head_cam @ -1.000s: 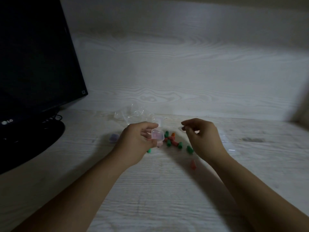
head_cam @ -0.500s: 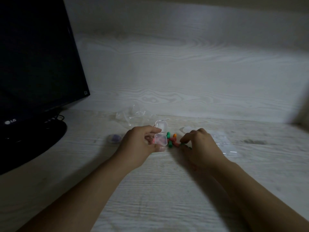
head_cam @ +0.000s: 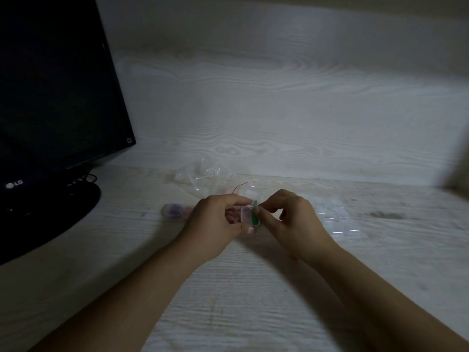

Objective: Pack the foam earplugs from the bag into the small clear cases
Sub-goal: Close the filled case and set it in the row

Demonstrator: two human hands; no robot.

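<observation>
1. A filled case (head_cam: 173,211) lay on the counter (head_cam: 253,288), set aside.
2. The left hand (head_cam: 215,224) gripped a small clear case (head_cam: 245,215) above the counter, its opening turned toward the other hand.
3. The right hand (head_cam: 291,222) pinched a green earplug (head_cam: 254,217) at that opening, apparently for insertion.
4. A clear bag (head_cam: 335,219) lay beyond.

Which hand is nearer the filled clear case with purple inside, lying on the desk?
Left. The left hand, holding a small clear case, sits just right of the filled clear case; the right hand, pinching a green foam earplug, is farther right.
</observation>
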